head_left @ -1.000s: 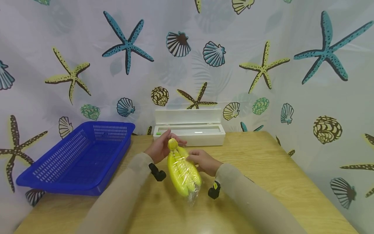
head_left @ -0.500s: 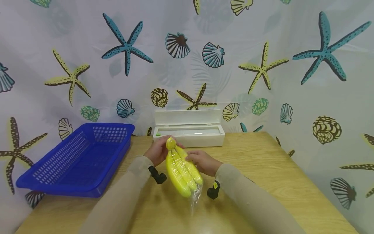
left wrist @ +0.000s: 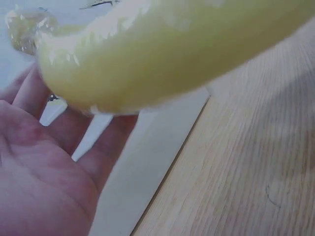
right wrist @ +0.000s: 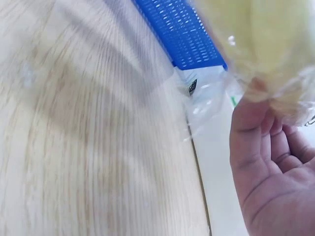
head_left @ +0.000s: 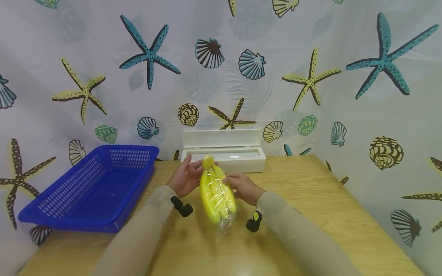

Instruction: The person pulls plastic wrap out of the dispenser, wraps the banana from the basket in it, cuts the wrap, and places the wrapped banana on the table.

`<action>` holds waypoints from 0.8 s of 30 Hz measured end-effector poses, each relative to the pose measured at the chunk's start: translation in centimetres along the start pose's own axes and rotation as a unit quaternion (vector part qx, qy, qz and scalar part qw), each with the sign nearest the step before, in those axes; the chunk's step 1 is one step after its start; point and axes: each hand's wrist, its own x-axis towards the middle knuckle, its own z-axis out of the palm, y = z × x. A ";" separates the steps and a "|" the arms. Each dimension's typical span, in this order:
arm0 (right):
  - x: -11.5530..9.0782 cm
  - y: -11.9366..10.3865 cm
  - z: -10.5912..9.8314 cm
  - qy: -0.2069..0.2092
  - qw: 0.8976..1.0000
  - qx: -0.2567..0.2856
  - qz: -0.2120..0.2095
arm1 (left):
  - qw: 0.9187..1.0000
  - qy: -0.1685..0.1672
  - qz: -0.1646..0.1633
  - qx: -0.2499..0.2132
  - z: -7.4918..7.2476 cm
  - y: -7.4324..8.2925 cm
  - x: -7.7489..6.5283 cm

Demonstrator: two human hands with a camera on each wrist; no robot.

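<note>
A bright yellow bunch of bananas (head_left: 215,195) in crinkled clear plastic wrap is held above the table, stem end up and away from the body. My right hand (head_left: 244,188) pinches its right side between thumb and fingers; the right wrist view shows the thumb (right wrist: 250,118) pressing the wrap. On the other side my left hand (head_left: 185,180) lies palm up, fingers extended behind the bananas near the stem. In the left wrist view a banana (left wrist: 162,59) passes over those fingers, and its underside covers the fingertips. Loose plastic (head_left: 224,224) hangs from the bunch's lower end.
At the left stands a blue perforated basket (head_left: 117,214). A long white box (head_left: 245,165) with its lid raised sits at the table's back, behind the hands. The wooden table (head_left: 297,184) meets a sea-patterned curtain (head_left: 221,88) at the back and sides.
The left hand has opened, its thumb now apart from the bunch, and shifted slightly left. The bunch has risen a little and turned more upright, while the right hand keeps its pinch.
</note>
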 end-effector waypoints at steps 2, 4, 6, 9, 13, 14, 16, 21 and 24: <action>0.0 0.0 -0.1 0.017 1.000 -0.008 0.006 | 1.000 -0.013 -0.007 0.022 0.0 0.0 0.0; 0.1 0.1 -0.2 0.037 0.999 -0.022 0.012 | 0.999 -0.015 -0.005 0.034 0.1 -0.2 0.1; 0.2 0.0 -0.4 0.060 0.997 -0.035 0.017 | 0.999 0.003 0.006 0.045 0.3 -0.3 0.2; 0.5 -0.1 -0.8 0.095 0.995 -0.036 0.017 | 0.995 0.064 0.033 0.072 0.8 -0.5 0.3; 0.8 -0.6 -1.6 0.163 0.987 -0.012 -0.007 | 0.965 0.208 0.070 0.146 1.7 -0.7 0.7; 0.9 -0.7 -1.8 0.182 0.983 -0.008 -0.015 | 0.953 0.243 0.079 0.162 2.1 -0.7 0.8; 0.9 -1.1 -2.2 0.224 0.974 -0.003 -0.031 | 0.932 0.297 0.093 0.187 2.8 -0.8 1.0; 0.8 -1.7 -2.9 0.313 0.946 -0.011 -0.084 | 0.920 0.324 0.090 0.201 5.0 -1.2 1.4; 0.8 -2.0 -2.9 0.349 0.931 -0.024 -0.109 | 0.931 0.309 0.067 0.184 5.9 -1.9 1.5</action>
